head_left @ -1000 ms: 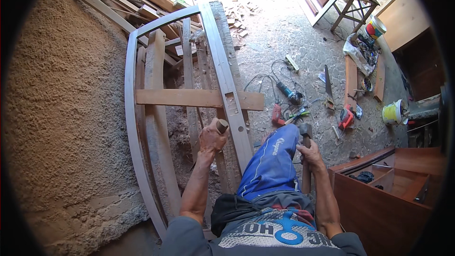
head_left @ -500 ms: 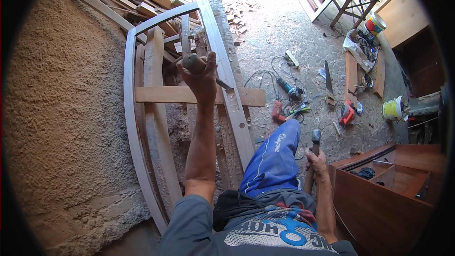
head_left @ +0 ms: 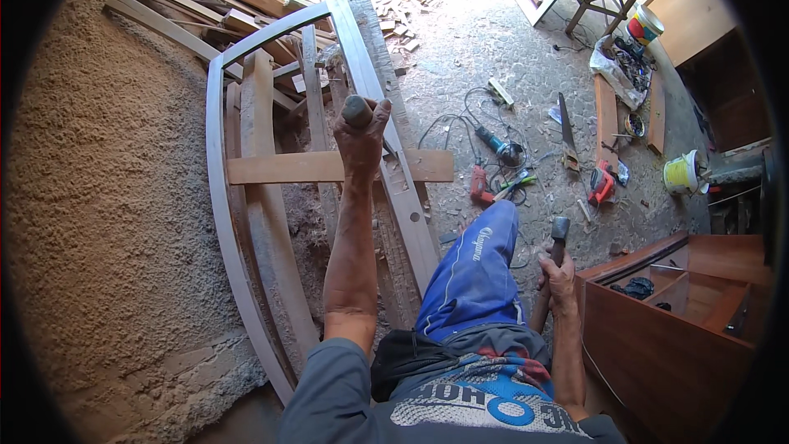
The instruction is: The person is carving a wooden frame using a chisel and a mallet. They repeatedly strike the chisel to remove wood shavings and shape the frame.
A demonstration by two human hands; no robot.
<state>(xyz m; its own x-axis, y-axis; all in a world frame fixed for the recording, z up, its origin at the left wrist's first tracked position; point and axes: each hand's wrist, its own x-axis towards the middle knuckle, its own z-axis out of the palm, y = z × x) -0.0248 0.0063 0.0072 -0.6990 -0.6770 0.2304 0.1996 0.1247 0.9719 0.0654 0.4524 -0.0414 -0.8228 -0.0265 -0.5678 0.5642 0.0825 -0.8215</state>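
My left hand (head_left: 362, 146) is closed around a chisel (head_left: 357, 111), its rounded wooden handle end pointing up at me. The chisel's blade is mostly hidden behind the hand, near a cut slot (head_left: 400, 178) in the right-hand rail of an arched wooden door frame (head_left: 219, 144). Lower right, my right hand (head_left: 561, 278) grips a hammer (head_left: 560, 230) by its handle, metal head upward, beside my knee and away from the frame. A flat crosspiece (head_left: 288, 168) lies across the frame under my left forearm.
Thick boards (head_left: 261, 115) support the frame. On the floor lie an angle grinder (head_left: 500, 148), a red drill (head_left: 481, 185), a handsaw (head_left: 567, 131) and a red power tool (head_left: 602, 185). A brown cabinet (head_left: 657, 337) stands at right, a rough wall (head_left: 107, 197) at left.
My left hand has shifted right with the chisel, closer to the slotted rail, and the chisel looks more upright. My right hand and the hammer have moved slightly right. The view has shifted a little.
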